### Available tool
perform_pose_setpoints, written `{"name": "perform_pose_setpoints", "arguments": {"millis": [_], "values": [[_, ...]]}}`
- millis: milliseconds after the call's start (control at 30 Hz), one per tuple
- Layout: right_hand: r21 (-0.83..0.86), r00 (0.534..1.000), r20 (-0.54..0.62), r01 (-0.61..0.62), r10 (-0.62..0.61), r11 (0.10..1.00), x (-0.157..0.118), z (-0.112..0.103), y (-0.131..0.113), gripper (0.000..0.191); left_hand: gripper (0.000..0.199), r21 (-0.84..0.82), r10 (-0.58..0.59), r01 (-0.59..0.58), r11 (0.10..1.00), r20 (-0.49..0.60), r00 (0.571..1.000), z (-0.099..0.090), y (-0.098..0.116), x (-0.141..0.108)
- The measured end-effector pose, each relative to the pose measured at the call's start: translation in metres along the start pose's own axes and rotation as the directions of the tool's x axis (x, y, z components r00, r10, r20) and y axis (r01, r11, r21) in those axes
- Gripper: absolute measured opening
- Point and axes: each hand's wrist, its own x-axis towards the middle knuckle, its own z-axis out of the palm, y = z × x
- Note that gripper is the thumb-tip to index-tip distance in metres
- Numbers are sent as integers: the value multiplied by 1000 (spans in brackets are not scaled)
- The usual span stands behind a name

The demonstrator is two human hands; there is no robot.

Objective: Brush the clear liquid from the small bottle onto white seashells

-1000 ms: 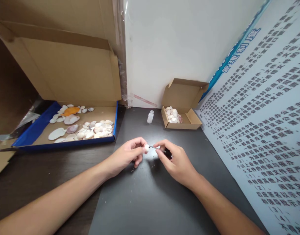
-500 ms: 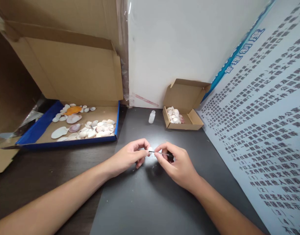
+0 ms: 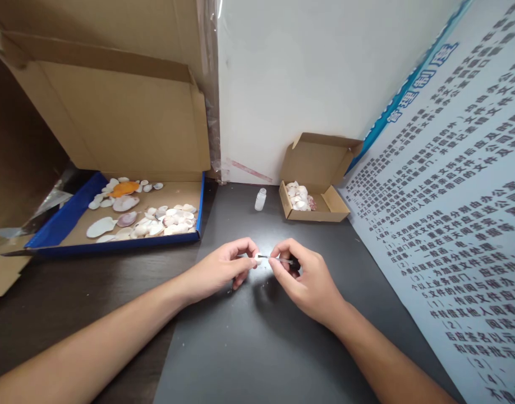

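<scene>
My left hand (image 3: 233, 262) pinches a small white seashell (image 3: 258, 260) between thumb and fingertips, just above the dark table. From the right, my right hand (image 3: 303, 275) grips a thin brush (image 3: 286, 260) with a dark tip and a black cap-like end. The brush tip is at the shell's edge; whether it touches cannot be made out. Beyond both hands stands a small uncapped bottle (image 3: 260, 200), clear with whitish contents.
At the left, an open blue-edged cardboard box (image 3: 185, 193) holds many shells (image 3: 173, 220), one orange (image 3: 125, 189). A smaller open carton (image 3: 337, 203) at the back right holds white and reddish shells. A printed board (image 3: 451, 196) borders the right side.
My right hand and the brush have drawn slightly to the right, so more of the dark brush tip shows beside the shell. My left hand holds nearly still.
</scene>
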Motion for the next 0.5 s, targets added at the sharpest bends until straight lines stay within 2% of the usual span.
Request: {"name": "perform_pose_setpoints", "arguments": {"millis": [167,333,500], "values": [[-59,999,-41,-23,21,998,2,-1,2,8,16,39,27,-28,999,12,1000,0,-1,0],[-60,999,-3,42,-42,997,3,-1,4,10,18,39,52,-52,998,2,999,2,1,1],[-60,996,-36,73,-76,995,4,-1,4,10,21,20,66,-66,998,-2,998,2,2,0]]}}
